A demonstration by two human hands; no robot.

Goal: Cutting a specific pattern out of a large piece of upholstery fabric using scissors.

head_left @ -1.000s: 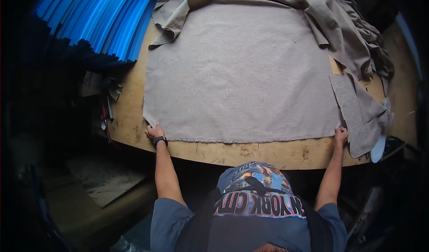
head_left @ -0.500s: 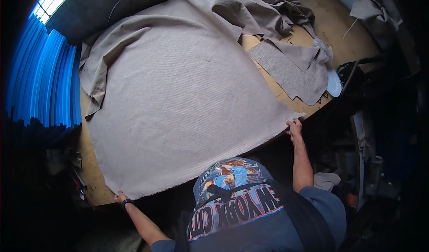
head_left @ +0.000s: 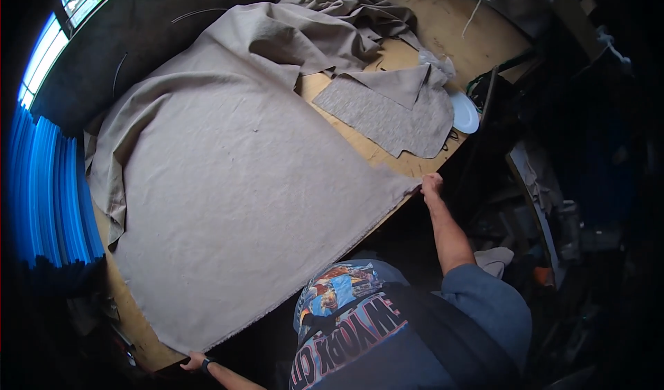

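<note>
A large beige sheet of fabric (head_left: pixel 228 182) lies spread over a wooden table, its frayed near edge running along the table's front edge. At that edge's right end, my right hand (head_left: pixel 432 184) is closed on the fabric's corner, which is drawn into a narrow point. Down at the lower left, my left hand (head_left: pixel 196 362) pinches the other near corner. The fabric's far and left margins are folded over in loose waves.
Cut grey fabric pieces (head_left: pixel 394 106) lie on the bare wood (head_left: pixel 422 165) to the right, beside a white oval plate (head_left: pixel 465 112). Crumpled cloth (head_left: pixel 353 16) is heaped at the back. Blue upright sheets (head_left: pixel 52 189) stand left of the table.
My view has turned, so the table appears shifted left and rotated. The right corner, which stuck out past my right hand, is now gathered in it. Both hands stay at the near corners.
</note>
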